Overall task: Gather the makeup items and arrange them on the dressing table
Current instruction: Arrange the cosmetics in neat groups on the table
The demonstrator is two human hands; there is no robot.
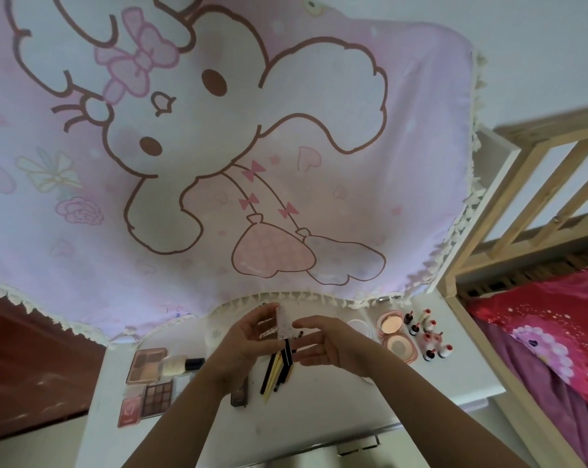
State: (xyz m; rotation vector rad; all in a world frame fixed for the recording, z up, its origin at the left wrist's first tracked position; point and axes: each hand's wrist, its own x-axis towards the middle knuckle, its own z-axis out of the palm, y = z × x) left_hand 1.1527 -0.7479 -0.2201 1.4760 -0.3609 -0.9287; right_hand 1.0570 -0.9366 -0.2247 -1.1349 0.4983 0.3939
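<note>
While both hands are raised over the middle of the white dressing table (pixel 302 410), the left hand (pixel 248 336) pinches a small white box (pixel 284 322) between thumb and curled fingers; the right hand (pixel 323 339) curves loosely at the box's 3 o'clock side, and I cannot tell whether it grips anything or only touches; at 12 o'clock the tasselled hem of a pink cartoon cloth (pixel 218 163) hangs just behind the fingertips and covers the table's far edge; at 3 o'clock the table's side edge stands near a wooden bed frame (pixel 539 197) with red bedding (pixel 539 332); bare tabletop lies at 6 o'clock, between the forearms and on toward the near edge; a bunch of black and yellow pencils (pixel 275 373) lies just below the box, partly hidden by the hands; at 8 o'clock sit two eyeshadow palettes (pixel 157 395), a red case (pixel 129 412) and a cream bottle (pixel 181 364) lying on its side; at 3 o'clock an open pink compact (pixel 395 332) lies beside a cluster of little red-topped bottles (pixel 431 339), close to the right wrist.
</note>
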